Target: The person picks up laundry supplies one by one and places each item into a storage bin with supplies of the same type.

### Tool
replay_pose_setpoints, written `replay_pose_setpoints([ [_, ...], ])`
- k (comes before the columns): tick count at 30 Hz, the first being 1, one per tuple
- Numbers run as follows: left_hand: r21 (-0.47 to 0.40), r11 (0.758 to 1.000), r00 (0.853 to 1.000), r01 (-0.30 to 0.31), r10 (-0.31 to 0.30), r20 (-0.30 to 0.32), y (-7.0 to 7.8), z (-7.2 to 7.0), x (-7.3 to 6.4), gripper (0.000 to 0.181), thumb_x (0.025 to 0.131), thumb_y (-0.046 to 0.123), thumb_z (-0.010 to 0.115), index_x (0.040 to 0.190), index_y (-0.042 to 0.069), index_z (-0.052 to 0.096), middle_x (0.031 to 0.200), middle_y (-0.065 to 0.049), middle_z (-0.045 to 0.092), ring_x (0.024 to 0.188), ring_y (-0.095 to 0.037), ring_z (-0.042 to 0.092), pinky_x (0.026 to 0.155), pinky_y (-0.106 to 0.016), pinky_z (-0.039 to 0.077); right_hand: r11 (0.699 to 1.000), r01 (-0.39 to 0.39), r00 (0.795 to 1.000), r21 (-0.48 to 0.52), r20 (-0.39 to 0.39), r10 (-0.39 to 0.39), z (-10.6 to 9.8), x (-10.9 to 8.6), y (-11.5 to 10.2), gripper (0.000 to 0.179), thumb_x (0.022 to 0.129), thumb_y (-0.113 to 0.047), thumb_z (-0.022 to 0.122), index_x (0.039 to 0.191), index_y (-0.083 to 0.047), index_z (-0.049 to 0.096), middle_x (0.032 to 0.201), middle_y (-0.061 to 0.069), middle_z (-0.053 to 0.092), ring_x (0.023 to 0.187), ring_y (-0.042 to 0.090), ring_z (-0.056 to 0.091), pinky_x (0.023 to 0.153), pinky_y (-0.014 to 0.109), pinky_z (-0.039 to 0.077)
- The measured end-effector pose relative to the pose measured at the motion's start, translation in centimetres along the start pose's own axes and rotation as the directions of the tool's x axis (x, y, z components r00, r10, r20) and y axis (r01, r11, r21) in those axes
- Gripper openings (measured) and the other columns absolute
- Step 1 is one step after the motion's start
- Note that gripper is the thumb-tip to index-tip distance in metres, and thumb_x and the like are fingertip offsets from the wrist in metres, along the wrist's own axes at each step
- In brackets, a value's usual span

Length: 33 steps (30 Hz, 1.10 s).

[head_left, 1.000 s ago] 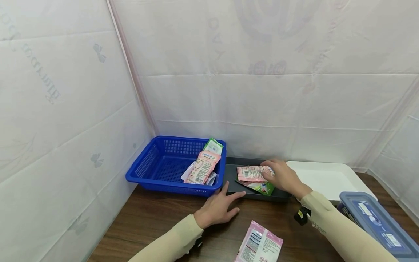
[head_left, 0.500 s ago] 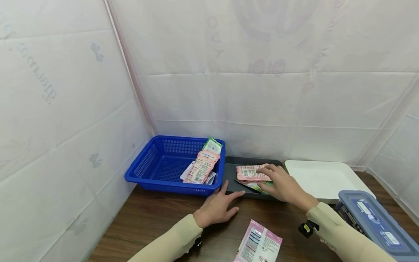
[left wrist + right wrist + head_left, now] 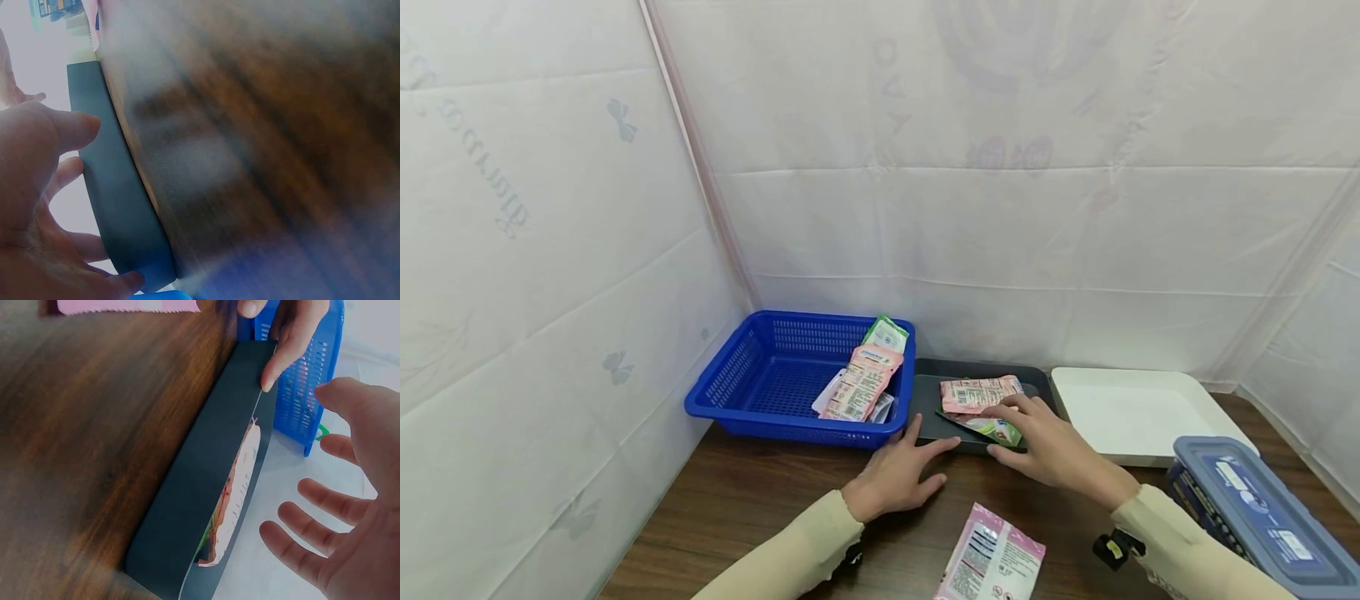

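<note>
A dark grey tray [image 3: 928, 410] stands against the back wall, holding a pink packet [image 3: 972, 395] on top of a green one [image 3: 1006, 433]. My left hand [image 3: 897, 475] has its fingers spread, with fingertips on the tray's front edge beside the basket; the left wrist view shows them along the tray's side wall. Over the tray's front right part hovers my right hand [image 3: 1051, 443], fingers apart and holding nothing; in the right wrist view those fingers [image 3: 294, 547] are separate from the packets. A pink-and-white packet [image 3: 994, 557] lies on the table between my arms.
To the left, a blue plastic basket [image 3: 752, 419] has several packets [image 3: 862, 385] along its right side. A white tray [image 3: 1138, 410] stands right of the grey one. A box with a blue-grey lid [image 3: 1262, 508] is at the right. White sheeting encloses the back and sides.
My right hand has let go of the pink packet in the grey tray and drawn back toward the tray's front edge. My left hand has stayed put.
</note>
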<state>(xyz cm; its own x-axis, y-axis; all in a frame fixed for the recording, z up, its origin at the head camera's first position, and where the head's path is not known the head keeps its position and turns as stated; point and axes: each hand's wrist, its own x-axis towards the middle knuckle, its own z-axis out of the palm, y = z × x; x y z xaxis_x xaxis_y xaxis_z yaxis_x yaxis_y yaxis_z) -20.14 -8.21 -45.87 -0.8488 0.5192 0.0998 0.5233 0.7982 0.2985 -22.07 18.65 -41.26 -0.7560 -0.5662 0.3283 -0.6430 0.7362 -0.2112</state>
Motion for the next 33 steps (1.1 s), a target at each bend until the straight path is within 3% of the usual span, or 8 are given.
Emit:
replay_pose_setpoints([
  [7,-0.004,1.0,1.0,-0.001,0.001,-0.001,0.0,0.0,-0.1,0.053,0.102,0.035,0.064,0.153,0.037,0.049,0.157,-0.034,0.034,0.13,-0.054,0.052,0.093,-0.056,0.055,0.999,0.027,0.999,0.025,0.042,-0.028,0.1,-1.0,-0.5,0.053,0.092,-0.041,0.078,0.14,-0.026,0.062,0.133,0.003,0.058,0.117,0.026,0.057,0.086,0.051,0.057],
  [28,0.031,0.999,1.0,-0.023,0.023,-0.019,-0.1,0.0,-0.1,0.054,0.101,0.035,0.065,0.153,0.037,0.049,0.156,-0.036,0.035,0.123,-0.054,0.057,0.081,-0.049,0.06,0.985,0.145,0.985,0.091,0.079,-0.152,1.0,-2.8,-1.1,0.054,0.091,-0.036,0.079,0.14,-0.023,0.061,0.132,-0.005,0.053,0.115,0.017,0.053,0.083,0.044,0.056],
  [33,0.026,0.999,1.0,-0.02,0.021,-0.014,0.0,0.0,-0.1,0.054,0.101,0.035,0.065,0.153,0.037,0.05,0.156,-0.036,0.035,0.124,-0.054,0.056,0.084,-0.051,0.059,0.982,0.159,0.981,0.099,0.096,-0.169,1.1,-3.1,-1.3,0.055,0.091,-0.038,0.078,0.141,-0.031,0.058,0.134,-0.005,0.052,0.116,0.016,0.052,0.085,0.043,0.056],
])
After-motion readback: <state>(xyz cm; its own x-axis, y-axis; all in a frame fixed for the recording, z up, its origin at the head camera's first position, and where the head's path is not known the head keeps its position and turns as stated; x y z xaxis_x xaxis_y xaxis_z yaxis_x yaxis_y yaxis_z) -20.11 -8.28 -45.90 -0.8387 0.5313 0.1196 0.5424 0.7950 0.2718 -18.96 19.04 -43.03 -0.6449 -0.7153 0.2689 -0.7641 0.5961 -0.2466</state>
